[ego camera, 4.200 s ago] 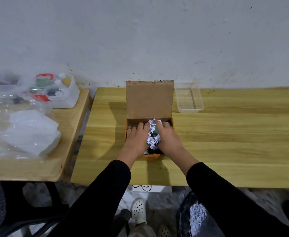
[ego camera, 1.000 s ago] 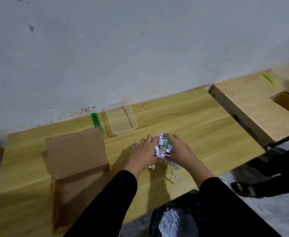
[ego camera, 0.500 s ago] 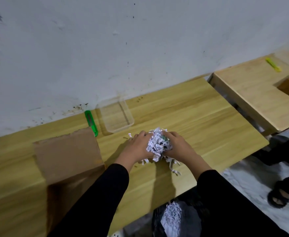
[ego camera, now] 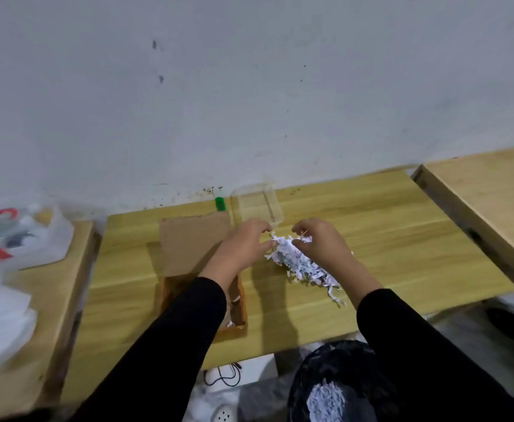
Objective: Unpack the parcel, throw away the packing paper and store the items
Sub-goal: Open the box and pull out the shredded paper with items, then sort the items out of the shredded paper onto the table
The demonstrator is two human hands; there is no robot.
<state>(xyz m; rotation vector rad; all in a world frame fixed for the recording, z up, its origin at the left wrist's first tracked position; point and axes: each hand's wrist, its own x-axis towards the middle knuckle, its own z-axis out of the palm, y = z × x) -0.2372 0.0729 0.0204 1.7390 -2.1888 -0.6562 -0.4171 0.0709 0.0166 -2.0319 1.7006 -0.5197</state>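
Note:
A pile of white shredded packing paper point(ego camera: 303, 266) lies on the wooden table point(ego camera: 402, 245), right of the open cardboard box point(ego camera: 193, 245). My left hand point(ego camera: 242, 246) pinches the pile's left edge with its fingertips. My right hand point(ego camera: 321, 245) pinches strands at the top of the pile. The two hands are spread apart over the paper. My left sleeve covers most of the box's inside, where a few paper scraps show. No packed item is visible in the paper.
A clear plastic tub point(ego camera: 258, 205) stands by the wall behind my hands, with a green object point(ego camera: 220, 204) to its left. A black rubbish bag point(ego camera: 325, 388) holding shredded paper sits below the table's front edge. Plastic bags point(ego camera: 21, 239) cover the left table. Another table point(ego camera: 487, 202) adjoins on the right.
The paper wad, held up between both hands before, now lies spread on the table. My hands have parted over it. The view has swung back left, showing the box and left table.

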